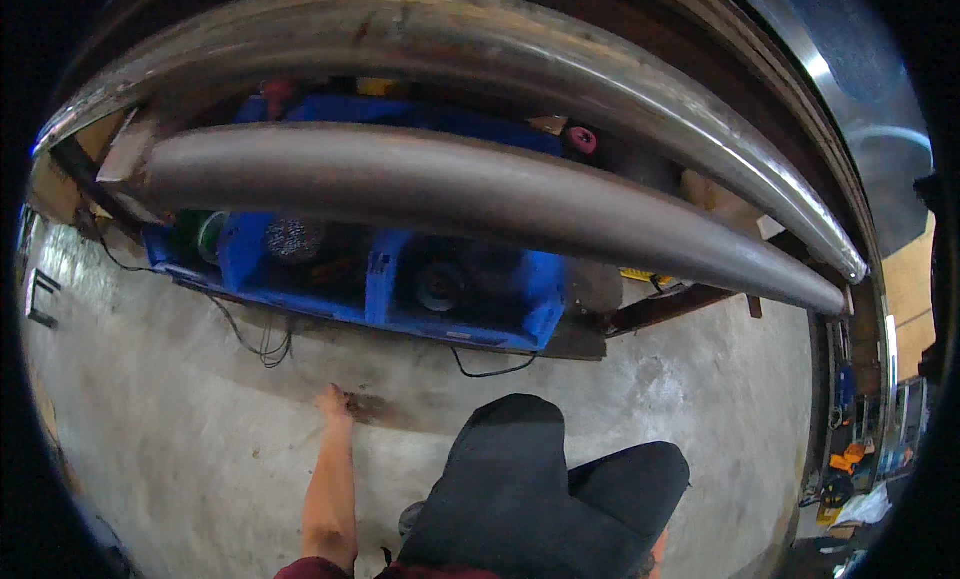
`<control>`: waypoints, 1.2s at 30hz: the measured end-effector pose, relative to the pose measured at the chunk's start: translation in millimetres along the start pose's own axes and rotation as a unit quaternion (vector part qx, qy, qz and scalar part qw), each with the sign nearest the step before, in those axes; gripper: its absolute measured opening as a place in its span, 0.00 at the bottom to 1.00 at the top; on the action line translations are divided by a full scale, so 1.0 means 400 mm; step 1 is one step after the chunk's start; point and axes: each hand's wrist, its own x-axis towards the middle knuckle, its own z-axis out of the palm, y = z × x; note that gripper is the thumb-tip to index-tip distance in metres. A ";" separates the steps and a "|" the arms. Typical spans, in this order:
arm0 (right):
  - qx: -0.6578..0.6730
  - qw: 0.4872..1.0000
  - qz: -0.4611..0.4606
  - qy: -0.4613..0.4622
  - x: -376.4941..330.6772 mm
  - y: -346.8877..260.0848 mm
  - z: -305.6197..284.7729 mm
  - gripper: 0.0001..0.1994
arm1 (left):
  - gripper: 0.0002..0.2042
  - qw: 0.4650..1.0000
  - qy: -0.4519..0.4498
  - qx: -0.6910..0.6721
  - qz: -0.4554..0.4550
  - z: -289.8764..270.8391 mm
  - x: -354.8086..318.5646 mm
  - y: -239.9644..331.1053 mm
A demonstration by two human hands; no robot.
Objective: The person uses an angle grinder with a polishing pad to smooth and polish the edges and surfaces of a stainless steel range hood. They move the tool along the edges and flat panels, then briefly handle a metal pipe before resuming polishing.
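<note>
Workshop, concrete floor (180,419) | 2 long steel pipes (450,184) on rack over blue crate (385,279) | L hand (333,401) down on floor near cables (262,344), fingers can't tell (tiny, blurred) | R hand hidden behind knees (540,489) | tip: keep palm flat, weight steady.

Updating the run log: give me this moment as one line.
left hand: empty, fingertips at concrete floor | right hand: not in view | ahead: two steel pipes, blue machine beneath
</note>
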 end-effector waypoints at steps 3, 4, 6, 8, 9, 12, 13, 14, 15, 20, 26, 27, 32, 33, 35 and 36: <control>-0.123 0.989 -0.075 0.012 -0.003 -0.061 -0.029 0.27 | 0.19 0.993 -0.085 -0.051 0.070 0.024 0.054 0.036; -0.114 0.991 -0.052 -0.042 0.052 -0.051 -0.032 0.28 | 0.20 0.987 -0.122 -0.048 0.095 -0.042 0.093 0.110; -0.015 0.999 0.009 -0.032 0.172 -0.027 0.011 0.26 | 0.20 0.952 -0.292 -0.091 0.023 0.144 0.057 0.089; 0.205 0.974 0.078 -0.057 0.578 -0.002 0.101 0.23 | 0.17 0.898 -0.388 -0.174 -0.110 0.218 -0.123 0.111; 0.289 0.950 0.107 -0.054 0.724 0.001 0.136 0.22 | 0.16 0.889 -0.436 -0.094 -0.106 0.262 -0.130 0.058; 0.148 0.979 -0.046 -0.130 0.960 -0.211 0.259 0.21 | 0.14 0.855 -0.505 0.116 -0.011 0.223 -0.082 0.077; 0.066 0.968 -0.217 -0.111 0.994 -0.260 0.260 0.21 | 0.15 0.837 -0.524 0.160 0.004 0.237 -0.103 0.069; -0.022 0.922 -0.377 -0.088 1.024 -0.302 0.259 0.21 | 0.14 0.837 -0.526 0.146 -0.028 0.243 -0.130 0.061; -0.084 0.891 -0.445 -0.038 1.047 -0.354 0.263 0.21 | 0.14 0.840 -0.522 0.134 -0.056 0.234 -0.154 0.062; -0.402 0.692 -0.573 0.179 1.207 -0.455 0.305 0.20 | 0.12 0.925 -0.349 0.142 -0.050 0.067 -0.299 0.136; -0.448 0.765 -0.458 0.067 1.560 -0.341 0.365 0.16 | 0.23 0.983 -0.155 0.088 -0.034 -0.190 -0.116 0.226; -0.505 0.693 -0.486 0.172 1.731 -0.125 0.250 0.08 | 0.25 0.992 -0.113 0.047 -0.032 -0.023 -0.105 0.173; -0.538 0.723 -0.433 -0.022 1.527 -0.329 0.395 0.24 | 0.33 0.990 0.044 0.082 0.107 -0.268 -0.006 0.346; -0.528 0.701 -0.479 0.018 1.513 -0.289 0.343 0.23 | 0.35 0.996 0.009 0.074 0.052 -0.193 0.014 0.325; -0.493 0.687 -0.533 0.046 1.503 -0.307 0.306 0.23 | 0.36 0.983 0.081 0.105 0.126 -0.155 0.082 0.319; -0.484 0.699 -0.526 0.032 1.483 -0.341 0.323 0.24 | 0.36 0.971 0.119 0.124 0.168 -0.154 0.118 0.331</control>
